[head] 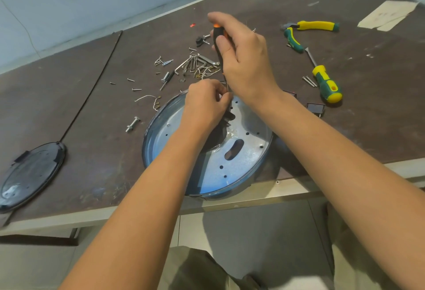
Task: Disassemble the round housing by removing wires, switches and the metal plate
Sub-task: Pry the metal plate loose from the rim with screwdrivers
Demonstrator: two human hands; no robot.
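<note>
At frame centre, over far rim of round housing [147,144] — right hand [243,59] gripping screwdriver [217,34], shaft near upright, tip down beside left hand [204,103], pinching something unidentifiable.

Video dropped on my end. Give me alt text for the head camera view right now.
The right hand grips a black-and-orange screwdriver, tip down at the far rim of the round housing, where the left hand curls its fingers around something hidden. The metal plate sits inside it; loose screws, pliers and a second screwdriver lie on the table beyond.
</note>
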